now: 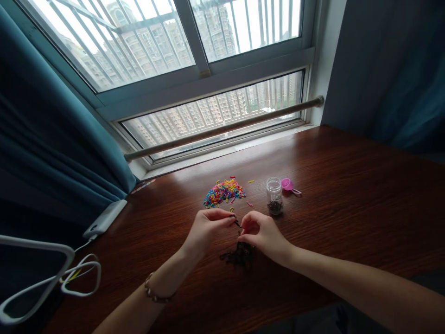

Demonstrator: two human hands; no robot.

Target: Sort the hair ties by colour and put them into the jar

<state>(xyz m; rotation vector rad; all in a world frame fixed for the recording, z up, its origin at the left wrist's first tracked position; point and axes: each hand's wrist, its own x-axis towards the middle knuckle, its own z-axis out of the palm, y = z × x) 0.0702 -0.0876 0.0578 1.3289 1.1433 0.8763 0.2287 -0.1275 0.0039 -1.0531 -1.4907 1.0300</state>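
Observation:
My left hand [211,226] pinches a small black elastic hair band [238,223] between thumb and forefinger. The band's other end reaches the curled fingertips of my right hand [264,233], which are closed at it. Just below the fingers, a loose pile of black hair bands [239,256] lies on the table, partly covered by my right hand. Beyond my hands is a heap of multicoloured elastic bands [224,192], with several strays around it. To its right stands a clear open jar [274,197] with black bands at the bottom.
A pink lid [287,184] with a loop strap rests beside the jar on the brown wooden table [333,195]. At the left edge are a white power strip [106,219] and a looped white cable [81,293]. A barred window [208,88] and blue curtain [69,116] border the table.

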